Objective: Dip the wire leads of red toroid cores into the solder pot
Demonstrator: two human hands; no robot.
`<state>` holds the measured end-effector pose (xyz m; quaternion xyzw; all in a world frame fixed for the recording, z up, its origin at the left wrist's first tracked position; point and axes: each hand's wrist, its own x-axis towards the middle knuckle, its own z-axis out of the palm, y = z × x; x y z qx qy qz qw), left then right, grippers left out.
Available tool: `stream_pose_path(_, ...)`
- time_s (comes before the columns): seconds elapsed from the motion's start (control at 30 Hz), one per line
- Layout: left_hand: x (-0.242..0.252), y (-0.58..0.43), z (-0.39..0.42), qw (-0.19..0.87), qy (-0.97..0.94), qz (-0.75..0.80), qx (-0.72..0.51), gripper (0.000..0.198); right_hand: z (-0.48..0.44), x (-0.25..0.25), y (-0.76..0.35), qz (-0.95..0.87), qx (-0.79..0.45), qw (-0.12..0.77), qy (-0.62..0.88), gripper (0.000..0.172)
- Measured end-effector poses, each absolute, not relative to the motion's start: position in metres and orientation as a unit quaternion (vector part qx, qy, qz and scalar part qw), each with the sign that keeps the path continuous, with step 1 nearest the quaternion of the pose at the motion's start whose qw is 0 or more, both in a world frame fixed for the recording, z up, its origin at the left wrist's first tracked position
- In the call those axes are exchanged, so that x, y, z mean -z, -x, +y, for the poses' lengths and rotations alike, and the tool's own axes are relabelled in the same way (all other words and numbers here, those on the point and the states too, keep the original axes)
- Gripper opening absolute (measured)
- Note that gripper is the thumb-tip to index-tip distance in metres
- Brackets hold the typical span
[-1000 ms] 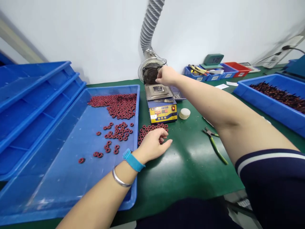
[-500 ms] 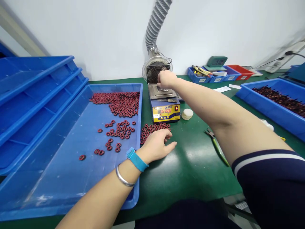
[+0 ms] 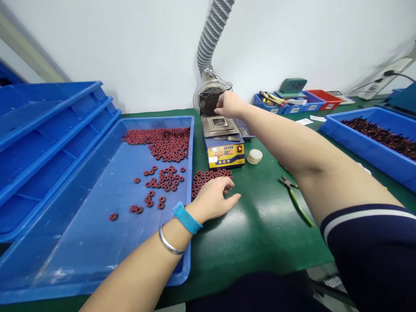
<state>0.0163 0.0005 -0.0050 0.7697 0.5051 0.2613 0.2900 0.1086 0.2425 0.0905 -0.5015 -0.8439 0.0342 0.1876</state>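
Observation:
My right hand is held over the back of a solder pot with a lit red display and a square metal top. Its fingers are pinched together, and whatever they hold is too small or hidden to make out. The pot's square opening shows shiny grey metal below the fingers. My left hand, thumb apart and fingers loosely bent, rests on the green bench beside a patch of small red-and-black ring cores. I see nothing in its fingers.
Left lies a blue tray with many ring cores, beside stacked blue trays. A round white pad and green-handled pliers lie right. Further right is a blue bin of dark copper-coloured parts. An exhaust hose hangs behind.
My right hand has shifted slightly away from the pot's opening, which now shows more fully. My left hand stays in place. The view has tilted a little, and the pot's display digits differ.

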Motion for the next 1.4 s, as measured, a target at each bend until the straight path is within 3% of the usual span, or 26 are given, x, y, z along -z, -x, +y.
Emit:
stream_pose_path(0.3,0.007,-0.015,0.000,0.308,-0.758,0.504,-0.279,0.018,0.215,-0.096,-0.140,-0.724,-0.351,0.329,0.494,0.014)
stream_pose_path(0.53,0.008,-0.015,0.001,0.312,-0.752,0.503,-0.288,0.016,0.201,-0.091,-0.149,-0.667,-0.455,0.361,0.466,0.018)
stream_pose_path(0.77,0.010,-0.015,0.002,0.325,-0.747,0.505,-0.286,0.018,0.227,-0.072,-0.137,-0.719,-0.308,0.371,0.500,0.011)
stream_pose_path(1.03,0.010,-0.015,0.002,0.324,-0.751,0.502,-0.280,0.018,0.246,-0.059,-0.122,-0.766,-0.136,0.284,0.561,0.008)
stream_pose_path(1.27,0.009,-0.014,0.001,0.319,-0.755,0.500,-0.279,0.017,0.249,-0.057,-0.117,-0.768,-0.118,0.283,0.563,0.010)
stream_pose_path(1.4,0.009,-0.015,0.002,0.329,-0.736,0.496,-0.323,0.016,0.227,-0.071,-0.125,-0.730,-0.223,0.360,0.537,0.011)
